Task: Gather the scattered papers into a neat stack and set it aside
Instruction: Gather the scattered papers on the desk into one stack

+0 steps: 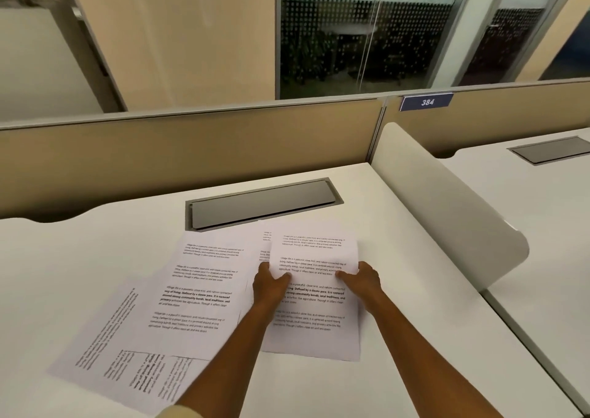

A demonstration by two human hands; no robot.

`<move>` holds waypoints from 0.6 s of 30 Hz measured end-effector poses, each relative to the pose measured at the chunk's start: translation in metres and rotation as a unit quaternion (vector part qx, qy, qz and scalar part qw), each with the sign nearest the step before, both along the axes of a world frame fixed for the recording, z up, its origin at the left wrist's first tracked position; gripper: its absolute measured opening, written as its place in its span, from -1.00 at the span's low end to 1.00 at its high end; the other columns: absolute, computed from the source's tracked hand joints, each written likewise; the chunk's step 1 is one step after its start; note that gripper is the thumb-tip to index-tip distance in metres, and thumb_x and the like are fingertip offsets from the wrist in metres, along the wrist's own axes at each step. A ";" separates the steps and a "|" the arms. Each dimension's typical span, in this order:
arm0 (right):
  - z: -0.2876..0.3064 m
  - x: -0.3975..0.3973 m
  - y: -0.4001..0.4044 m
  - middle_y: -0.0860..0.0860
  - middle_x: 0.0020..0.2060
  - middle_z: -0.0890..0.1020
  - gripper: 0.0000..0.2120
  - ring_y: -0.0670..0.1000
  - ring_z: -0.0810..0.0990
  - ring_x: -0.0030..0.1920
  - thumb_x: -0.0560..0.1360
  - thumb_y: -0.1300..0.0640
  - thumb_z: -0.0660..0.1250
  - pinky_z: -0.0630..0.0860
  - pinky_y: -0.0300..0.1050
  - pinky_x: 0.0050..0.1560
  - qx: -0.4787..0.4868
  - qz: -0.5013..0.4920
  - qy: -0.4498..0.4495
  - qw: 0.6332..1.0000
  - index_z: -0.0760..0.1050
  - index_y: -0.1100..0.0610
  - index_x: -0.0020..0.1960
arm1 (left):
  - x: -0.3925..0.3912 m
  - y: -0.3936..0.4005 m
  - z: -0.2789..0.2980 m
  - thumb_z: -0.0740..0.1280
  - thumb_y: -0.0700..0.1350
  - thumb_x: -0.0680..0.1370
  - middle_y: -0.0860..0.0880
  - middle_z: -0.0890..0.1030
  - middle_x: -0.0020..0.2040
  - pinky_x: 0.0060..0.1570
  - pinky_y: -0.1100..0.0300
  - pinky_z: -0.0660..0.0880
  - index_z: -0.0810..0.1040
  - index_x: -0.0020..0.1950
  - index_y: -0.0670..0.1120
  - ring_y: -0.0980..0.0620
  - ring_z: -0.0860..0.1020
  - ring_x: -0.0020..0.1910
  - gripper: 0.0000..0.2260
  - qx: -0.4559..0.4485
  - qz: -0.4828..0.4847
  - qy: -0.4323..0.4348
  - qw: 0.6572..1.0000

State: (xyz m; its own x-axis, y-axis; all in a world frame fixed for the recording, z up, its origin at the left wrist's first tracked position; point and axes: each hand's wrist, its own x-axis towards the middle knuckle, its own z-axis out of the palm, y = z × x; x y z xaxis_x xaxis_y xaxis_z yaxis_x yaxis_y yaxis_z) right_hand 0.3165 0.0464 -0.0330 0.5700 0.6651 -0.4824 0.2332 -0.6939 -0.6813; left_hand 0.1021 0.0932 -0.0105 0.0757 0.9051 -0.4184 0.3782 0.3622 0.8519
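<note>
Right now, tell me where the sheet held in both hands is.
In the head view, the held sheet is right of centre, pinched between the left hand and right hand, above another printed sheet and just in front of the grey cable-tray lid.

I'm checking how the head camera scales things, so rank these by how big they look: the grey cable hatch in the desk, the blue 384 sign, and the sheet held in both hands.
Largest to smallest:
1. grey cable hatch
2. held sheet, though nearness inflates it
3. blue 384 sign
</note>
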 end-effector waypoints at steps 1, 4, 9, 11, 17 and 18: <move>-0.004 0.003 0.005 0.13 0.21 0.56 -0.29 0.17 0.58 0.17 0.24 -0.23 0.44 0.54 0.11 0.22 -0.012 0.005 -0.003 1.000 0.45 0.11 0.28 | 0.004 0.004 0.000 0.38 -0.07 0.53 -0.11 0.46 0.37 0.26 -0.02 0.48 0.27 0.46 -0.11 -0.14 0.48 0.30 -0.46 0.000 0.002 0.005 1.000; 0.004 0.001 0.012 0.15 0.21 0.53 -0.31 0.20 0.55 0.19 0.31 -0.22 0.41 0.52 0.13 0.24 -0.026 0.012 -0.020 0.999 0.42 0.13 0.31 | 0.012 0.013 0.000 0.40 -0.01 0.51 -0.13 0.46 0.37 0.29 -0.08 0.47 0.26 0.47 -0.09 -0.16 0.46 0.31 -0.41 -0.006 0.013 0.027 1.000; 0.014 -0.003 0.023 0.18 0.25 0.46 -0.36 0.19 0.55 0.18 0.41 -0.17 0.39 0.53 0.09 0.22 -0.016 0.017 -0.007 1.000 0.39 0.17 0.35 | 0.016 0.021 0.000 0.40 0.06 0.50 -0.11 0.48 0.35 0.22 -0.02 0.48 0.31 0.42 -0.09 -0.15 0.48 0.27 -0.44 0.002 0.036 0.036 0.999; 0.016 -0.004 0.025 0.18 0.26 0.44 -0.37 0.20 0.54 0.20 0.43 -0.18 0.38 0.52 0.06 0.23 -0.024 0.022 -0.016 0.999 0.38 0.17 0.35 | 0.016 0.021 0.000 0.39 0.08 0.51 -0.11 0.49 0.33 0.17 0.02 0.47 0.31 0.42 -0.10 -0.14 0.48 0.26 -0.44 0.003 0.043 0.036 0.998; 0.010 -0.007 0.025 0.15 0.24 0.49 -0.33 0.17 0.56 0.18 0.38 -0.22 0.39 0.53 0.07 0.21 -0.001 0.011 0.021 1.000 0.38 0.13 0.35 | 0.018 0.023 0.000 0.43 0.04 0.50 -0.08 0.50 0.26 0.03 0.09 0.43 0.33 0.35 -0.11 -0.05 0.47 0.10 -0.48 -0.006 0.063 0.005 0.998; 0.008 -0.007 0.024 0.14 0.23 0.51 -0.31 0.16 0.57 0.17 0.36 -0.23 0.40 0.54 0.07 0.20 0.009 0.005 0.034 0.999 0.38 0.12 0.35 | 0.017 0.023 0.000 0.44 0.04 0.49 -0.07 0.52 0.25 0.03 0.09 0.43 0.34 0.33 -0.10 -0.04 0.47 0.09 -0.49 -0.011 0.066 -0.008 0.998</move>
